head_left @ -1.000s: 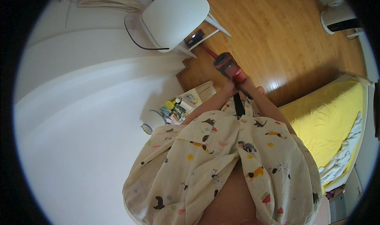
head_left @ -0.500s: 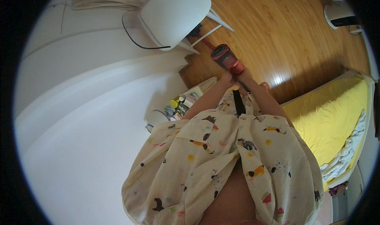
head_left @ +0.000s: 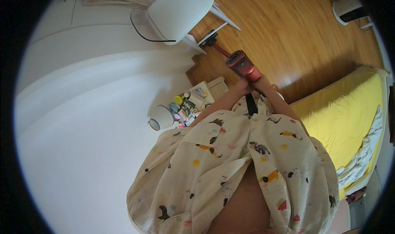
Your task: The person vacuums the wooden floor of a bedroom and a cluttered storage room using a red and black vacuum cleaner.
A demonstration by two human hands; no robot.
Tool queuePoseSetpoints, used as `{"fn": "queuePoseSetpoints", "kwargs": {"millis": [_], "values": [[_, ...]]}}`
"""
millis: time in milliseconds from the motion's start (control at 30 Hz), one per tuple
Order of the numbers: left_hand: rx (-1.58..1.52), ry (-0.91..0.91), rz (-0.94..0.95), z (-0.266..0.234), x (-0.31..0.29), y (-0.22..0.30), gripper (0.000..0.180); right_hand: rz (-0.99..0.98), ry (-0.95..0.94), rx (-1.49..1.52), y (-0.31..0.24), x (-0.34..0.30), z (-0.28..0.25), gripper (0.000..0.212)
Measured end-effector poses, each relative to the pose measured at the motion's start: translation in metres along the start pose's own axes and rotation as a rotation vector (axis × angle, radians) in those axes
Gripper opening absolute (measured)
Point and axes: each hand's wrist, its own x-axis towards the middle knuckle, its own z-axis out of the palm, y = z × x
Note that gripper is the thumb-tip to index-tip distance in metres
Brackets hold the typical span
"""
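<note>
A red and black cordless stick vacuum cleaner [head_left: 244, 65] slants away from me, a small green light glowing on its body. My left hand [head_left: 244, 86] and my right hand [head_left: 262, 83] are closed together around its handle, which they largely cover. Its thin red tube runs forward and left to a dark floor head [head_left: 210, 38], which rests on the wooden floor [head_left: 279, 36] beside the legs of a white chair [head_left: 181, 12]. Part of the floor head is behind a chair leg.
At left, a low cabinet [head_left: 217, 87] holds several bottles and small packages, with a white lamp [head_left: 161, 117] at its near end. A bed with a yellow cover [head_left: 335, 119] stands at right. A white round appliance [head_left: 345, 12] is far right; a black cable [head_left: 142, 35] loops beside the chair.
The floor head has come back toward me from beneath the chair. My hands and the vacuum body have shifted slightly right and nearer, and more of the cabinet top shows.
</note>
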Motion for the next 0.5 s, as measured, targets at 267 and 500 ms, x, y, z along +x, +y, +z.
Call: {"fn": "queuePoseSetpoints", "kwargs": {"millis": [267, 500], "values": [[0.01, -0.355, -0.213, -0.033, 0.004, -0.028, 0.032, 0.1, 0.254, 0.161, 0.073, -0.004, 0.031, 0.043], [0.304, -0.057, -0.299, -0.025, 0.016, -0.077, 0.031, 0.129, 0.419, 0.151, 0.066, -0.094, 0.012, 0.034]]}}
